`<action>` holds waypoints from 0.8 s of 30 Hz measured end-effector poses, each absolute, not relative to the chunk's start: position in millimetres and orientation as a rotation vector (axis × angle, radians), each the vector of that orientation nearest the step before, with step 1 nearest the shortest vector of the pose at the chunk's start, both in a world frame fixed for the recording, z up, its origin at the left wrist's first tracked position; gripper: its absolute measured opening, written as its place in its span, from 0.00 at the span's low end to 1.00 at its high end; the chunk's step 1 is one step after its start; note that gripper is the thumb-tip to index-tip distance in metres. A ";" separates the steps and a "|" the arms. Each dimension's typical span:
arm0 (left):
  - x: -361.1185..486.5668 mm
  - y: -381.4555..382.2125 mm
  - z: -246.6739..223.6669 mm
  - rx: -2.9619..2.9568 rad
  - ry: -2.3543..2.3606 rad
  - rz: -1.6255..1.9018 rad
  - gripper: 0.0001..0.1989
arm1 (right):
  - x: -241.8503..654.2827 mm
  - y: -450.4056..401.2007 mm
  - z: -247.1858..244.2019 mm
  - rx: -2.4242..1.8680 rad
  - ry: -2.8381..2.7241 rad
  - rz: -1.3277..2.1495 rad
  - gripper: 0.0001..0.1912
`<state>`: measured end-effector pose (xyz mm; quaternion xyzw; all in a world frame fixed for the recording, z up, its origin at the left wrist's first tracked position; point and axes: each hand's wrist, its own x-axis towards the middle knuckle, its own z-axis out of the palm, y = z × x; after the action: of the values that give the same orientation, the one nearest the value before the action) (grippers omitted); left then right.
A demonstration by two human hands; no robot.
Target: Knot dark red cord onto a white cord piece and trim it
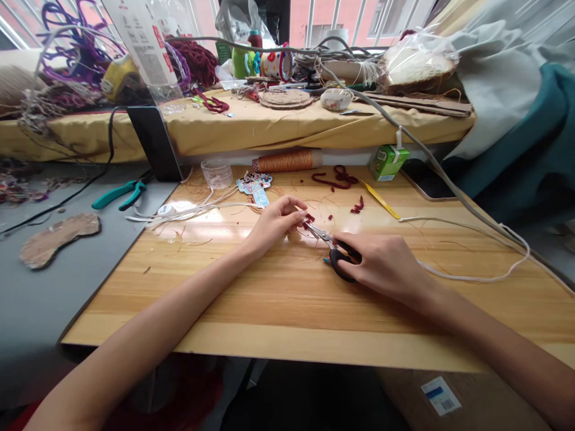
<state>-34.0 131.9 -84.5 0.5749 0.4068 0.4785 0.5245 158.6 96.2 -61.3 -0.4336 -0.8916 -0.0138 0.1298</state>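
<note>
My right hand [381,260] grips a pair of scissors [344,257] by its black handles, the blades pointing up and left. At the blade tips, my left hand [284,218] has its fingers pinched by a small dark red piece of yarn [309,219]. How much of the yarn lies between the fingers is hard to make out. More dark red scraps [358,206] lie to the right on the wooden table [251,311]. A longer curled dark red strand [336,178] rests farther back.
Around the hands are a yellow tool [380,200], a green carton [389,163], a phone [429,179], an orange thread spool [287,160], a clear cup [216,173] and white cords [197,209]. Teal pliers [120,194] lie left. A grey cable [431,155] crosses the right side.
</note>
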 end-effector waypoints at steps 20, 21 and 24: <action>-35.0 134.2 -83.6 1.371 1.036 1.097 0.06 | 160.7 99.1 -62.0 -1.207 -2.557 -0.293 0.16; -35.0 134.3 -83.6 1.372 1.030 1.091 0.06 | 160.8 99.0 -62.4 -1.196 -2.557 -0.334 0.16; -34.9 134.2 -82.9 1.376 1.011 1.079 0.07 | 161.4 98.3 -62.7 -1.153 -2.570 -0.439 0.15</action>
<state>-34.9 134.2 -82.9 0.5768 0.4240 0.4523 0.5319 161.4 98.3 -62.7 -0.4002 -0.8920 -0.1522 0.1448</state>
